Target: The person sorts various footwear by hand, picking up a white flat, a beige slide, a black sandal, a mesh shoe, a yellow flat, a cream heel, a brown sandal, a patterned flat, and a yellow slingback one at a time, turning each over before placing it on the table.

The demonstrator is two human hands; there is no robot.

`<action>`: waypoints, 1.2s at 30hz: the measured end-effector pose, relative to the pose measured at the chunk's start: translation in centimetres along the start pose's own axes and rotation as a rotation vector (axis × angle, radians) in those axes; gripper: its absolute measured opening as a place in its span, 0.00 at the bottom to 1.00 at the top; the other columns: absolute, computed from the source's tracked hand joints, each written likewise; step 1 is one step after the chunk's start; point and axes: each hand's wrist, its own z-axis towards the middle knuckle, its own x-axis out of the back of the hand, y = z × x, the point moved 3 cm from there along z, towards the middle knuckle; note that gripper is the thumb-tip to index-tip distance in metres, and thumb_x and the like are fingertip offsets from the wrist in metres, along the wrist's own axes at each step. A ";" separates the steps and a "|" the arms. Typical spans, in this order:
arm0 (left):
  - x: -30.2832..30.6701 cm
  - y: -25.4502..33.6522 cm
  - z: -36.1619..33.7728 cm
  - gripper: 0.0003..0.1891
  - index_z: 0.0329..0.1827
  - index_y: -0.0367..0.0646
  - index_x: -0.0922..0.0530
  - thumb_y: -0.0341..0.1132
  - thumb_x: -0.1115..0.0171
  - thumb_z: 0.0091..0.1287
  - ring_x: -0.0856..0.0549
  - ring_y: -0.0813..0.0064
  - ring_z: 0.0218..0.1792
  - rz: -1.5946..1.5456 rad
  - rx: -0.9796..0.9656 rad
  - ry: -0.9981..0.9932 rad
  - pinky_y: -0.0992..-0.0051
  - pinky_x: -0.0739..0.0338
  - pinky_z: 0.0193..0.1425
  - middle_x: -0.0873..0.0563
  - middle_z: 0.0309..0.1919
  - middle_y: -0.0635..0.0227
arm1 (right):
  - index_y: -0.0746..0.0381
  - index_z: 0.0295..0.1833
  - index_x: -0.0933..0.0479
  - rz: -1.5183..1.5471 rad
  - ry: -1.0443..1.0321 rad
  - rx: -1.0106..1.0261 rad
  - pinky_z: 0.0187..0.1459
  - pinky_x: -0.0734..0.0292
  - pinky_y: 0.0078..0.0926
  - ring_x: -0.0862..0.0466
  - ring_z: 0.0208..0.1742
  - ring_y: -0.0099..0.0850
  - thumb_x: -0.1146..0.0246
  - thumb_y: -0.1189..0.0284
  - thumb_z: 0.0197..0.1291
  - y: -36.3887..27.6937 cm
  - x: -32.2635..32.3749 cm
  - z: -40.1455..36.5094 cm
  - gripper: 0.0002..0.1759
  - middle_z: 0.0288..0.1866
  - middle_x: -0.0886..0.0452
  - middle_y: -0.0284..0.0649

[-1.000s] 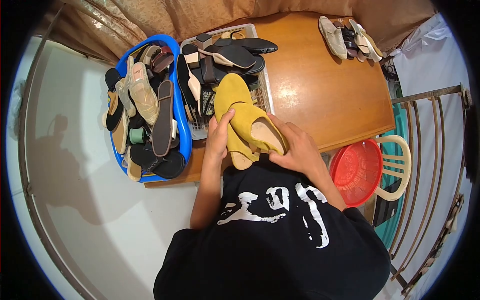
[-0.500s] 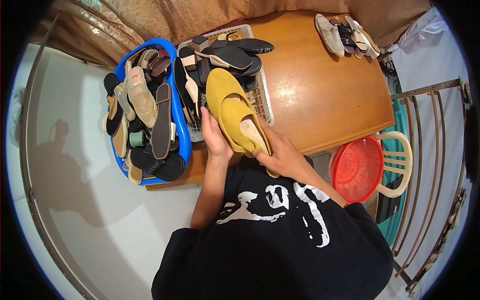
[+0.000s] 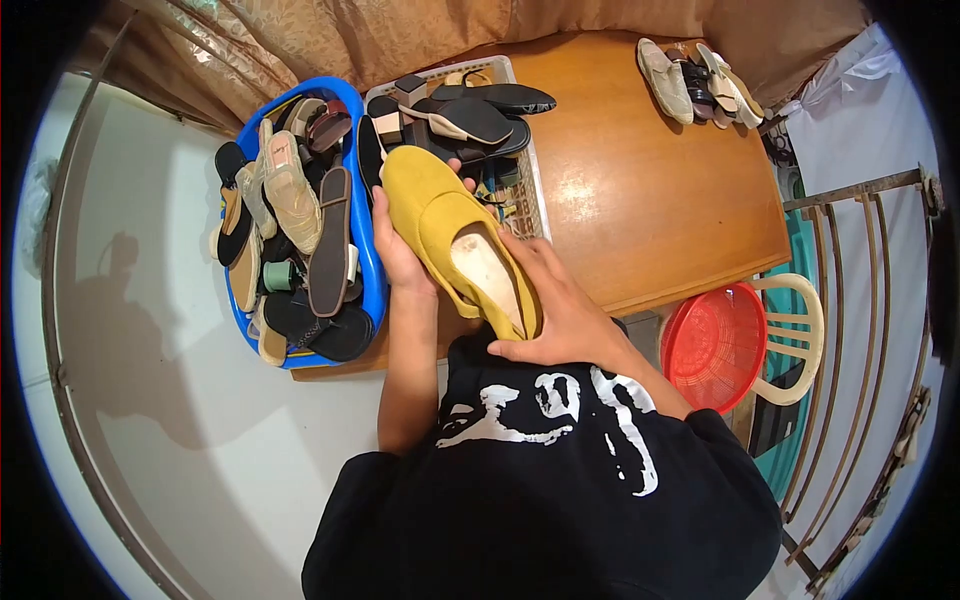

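Both hands hold a yellow slip-on shoe (image 3: 425, 195), with its toe pointing up and to the left and its pale insole showing in the opening. A curved edge crosses the upper where two yellow layers overlap. My left hand (image 3: 402, 258) cradles the front part from below, thumb along the near side and fingertips showing past the far side. Wrapped round the heel end is my right hand (image 3: 565, 318), its thumb across the back and its fingers along the side. The shoe is held up in front of my chest, overlapping the white basket (image 3: 535, 190) in this view.
A blue basin (image 3: 372, 285) heaped with assorted shoes stands left on the wooden table (image 3: 640, 190). The white basket holds black sandals and heels (image 3: 470, 120). Several shoes (image 3: 665, 85) lie at the table's far right. A red basket (image 3: 710, 345) sits by a cream chair (image 3: 800, 335).
The shoe has shifted slightly left and down, and the gap across its upper has closed. My left fingers now reach round its far side; my right hand has moved round the heel.
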 end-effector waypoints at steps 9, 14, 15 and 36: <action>-2.1 1.0 1.1 0.36 0.78 0.48 0.33 0.64 0.60 0.78 0.22 0.51 0.68 -0.173 -0.002 -0.017 0.36 0.30 0.71 0.23 0.71 0.58 | 0.56 0.58 0.15 -0.409 0.251 0.498 0.68 0.26 0.48 0.27 0.66 0.56 0.24 0.69 0.41 -2.3 -0.6 -1.1 0.31 0.66 0.22 0.45; -3.2 0.1 1.4 0.36 0.77 0.46 0.32 0.64 0.60 0.78 0.22 0.53 0.67 -0.201 0.012 -0.141 0.40 0.27 0.69 0.21 0.69 0.58 | 0.57 0.53 0.14 -0.455 0.297 0.566 0.66 0.23 0.48 0.24 0.66 0.55 0.26 0.72 0.41 -3.6 -0.8 -1.2 0.26 0.60 0.18 0.38; -3.7 -0.1 1.2 0.36 0.77 0.46 0.32 0.64 0.60 0.78 0.21 0.53 0.66 -0.217 0.028 -0.175 0.40 0.26 0.69 0.22 0.69 0.58 | 0.57 0.52 0.13 -0.463 0.297 0.570 0.65 0.22 0.47 0.24 0.66 0.54 0.26 0.73 0.41 -3.6 -0.9 -1.1 0.26 0.59 0.18 0.38; -7.2 -9.8 1.0 0.38 0.81 0.42 0.41 0.58 0.53 0.77 0.21 0.44 0.65 0.017 0.109 -0.080 0.46 0.22 0.68 0.32 0.76 0.46 | 0.60 0.44 0.14 -0.457 0.552 0.507 0.61 0.20 0.46 0.20 0.62 0.50 0.27 0.73 0.38 -0.5 5.3 -1.5 0.21 0.49 0.17 0.38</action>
